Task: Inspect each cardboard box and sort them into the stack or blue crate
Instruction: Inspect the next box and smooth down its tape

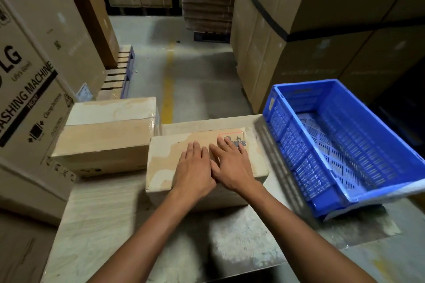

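A: Status on the hands?

B: Both flat, palms down, on top of the box point(165, 158). Left hand point(195, 167) and right hand point(232, 165) lie side by side, thumbs touching or nearly so. Fingers straight, slightly spread. Neither grips anything; they just rest on the lid.

A: Where's the box?

B: Middle of the worktop point(128, 225), closer to the far edge than the near one. It lies flat with the lid up. The tape on top is patchy. There's a red-hatched label point(239, 138) with black symbols at the lid's far right corner, and the right fingertips cover part of it.

A: Stack?

B: At the far left corner of the worktop, just beside the box. The top carton point(103, 131) is bigger and stands higher, with clear tape across its lid. A printed edge shows under it, but I can't tell if that's a second carton.

A: Crate?

B: The crate point(296, 145) is blue with slotted walls, and it's along the right edge, near the box but apart from it. It sits skewed to the worktop edge. Its near right corner rests on something white, and I can't tell what.

A: Surroundings?

B: A tall washing-machine carton point(27, 80) stands off the left edge. Large brown cartons point(322, 30) are stacked behind the crate. The floor point(202, 71) beyond the far edge has a yellow line point(169, 80) on it, with a pallet point(119, 71) to its left.
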Demonstrator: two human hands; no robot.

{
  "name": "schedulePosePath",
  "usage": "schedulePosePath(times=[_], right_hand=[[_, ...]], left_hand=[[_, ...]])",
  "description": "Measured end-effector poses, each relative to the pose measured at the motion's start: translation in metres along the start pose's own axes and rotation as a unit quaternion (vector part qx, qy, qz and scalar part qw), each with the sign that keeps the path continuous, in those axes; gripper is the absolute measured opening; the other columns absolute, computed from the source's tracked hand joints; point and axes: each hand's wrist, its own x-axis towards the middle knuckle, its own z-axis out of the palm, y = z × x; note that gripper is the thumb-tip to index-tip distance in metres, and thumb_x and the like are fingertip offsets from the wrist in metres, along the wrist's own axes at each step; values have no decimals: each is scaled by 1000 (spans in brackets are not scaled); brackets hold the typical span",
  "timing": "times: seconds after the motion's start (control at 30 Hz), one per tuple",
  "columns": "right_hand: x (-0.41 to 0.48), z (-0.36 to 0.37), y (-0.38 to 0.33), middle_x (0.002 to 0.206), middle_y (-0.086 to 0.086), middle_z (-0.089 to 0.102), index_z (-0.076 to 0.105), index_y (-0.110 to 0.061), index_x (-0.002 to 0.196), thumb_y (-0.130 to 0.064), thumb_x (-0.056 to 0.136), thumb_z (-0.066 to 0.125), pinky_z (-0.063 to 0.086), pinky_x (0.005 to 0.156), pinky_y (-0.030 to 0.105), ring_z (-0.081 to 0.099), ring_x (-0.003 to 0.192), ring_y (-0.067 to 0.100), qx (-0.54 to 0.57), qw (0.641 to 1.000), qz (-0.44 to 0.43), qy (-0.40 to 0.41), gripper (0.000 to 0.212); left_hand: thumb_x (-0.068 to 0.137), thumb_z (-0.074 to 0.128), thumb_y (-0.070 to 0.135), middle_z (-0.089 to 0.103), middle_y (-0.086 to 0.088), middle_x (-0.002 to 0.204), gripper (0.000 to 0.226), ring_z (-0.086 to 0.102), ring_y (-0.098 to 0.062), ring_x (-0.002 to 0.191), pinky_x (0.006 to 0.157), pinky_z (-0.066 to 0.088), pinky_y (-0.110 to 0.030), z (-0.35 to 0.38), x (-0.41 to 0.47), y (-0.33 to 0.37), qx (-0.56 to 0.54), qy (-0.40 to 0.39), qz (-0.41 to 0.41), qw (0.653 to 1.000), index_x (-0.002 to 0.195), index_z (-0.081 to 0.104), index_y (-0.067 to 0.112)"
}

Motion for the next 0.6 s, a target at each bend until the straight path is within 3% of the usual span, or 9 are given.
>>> schedulePosePath(times=[0.13, 0.27, 0.4, 0.47, 0.6], right_hand=[[-2, -6, 23, 168, 0, 17, 37, -37, 151, -48, 102, 34, 5, 118, 61, 6, 156, 21, -11, 997, 71, 10, 51], [-7, 0, 31, 170, -3, 10, 26, -41, 155, -50, 100, 26, 2, 118, 62, -3, 156, 21, -16, 996, 86, 13, 55], [-4, 3, 23, 169, 5, 9, 30, -43, 154, -60, 99, 28, 10, 117, 61, 0, 154, 37, -20, 991, 127, 42, 58], [-3, 4, 20, 168, 13, 8, 30, -41, 154, -66, 97, 28, 14, 115, 61, 3, 151, 45, -26, 984, 165, 54, 62], [-10, 6, 19, 166, 17, 10, 34, -33, 153, -64, 96, 37, 27, 109, 57, 24, 142, 44, -27, 976, 204, 74, 64]], left_hand=[[88, 52, 24, 9, -13, 167, 81, 6, -28, 154, 125, 9, -45, 2, 11, 18, -12, -9, 48, 999, 159, 14, 13], [93, 45, 29, 9, -14, 167, 77, 5, -28, 155, 124, 6, -44, 13, 17, 26, -8, 11, 57, 998, 160, 11, 15], [97, 46, 36, 12, -3, 168, 66, 4, -20, 155, 124, 6, -52, 13, 16, 5, -24, 21, 66, 997, 158, 23, 25], [99, 41, 46, 9, 0, 168, 60, 0, -21, 155, 121, 4, -61, 15, 11, -1, -29, 40, 22, 999, 156, 26, 31], [96, 45, 55, 12, -9, 167, 61, -1, -33, 154, 121, -1, -61, 20, 1, -8, -111, 129, -190, 967, 150, 40, 29]])
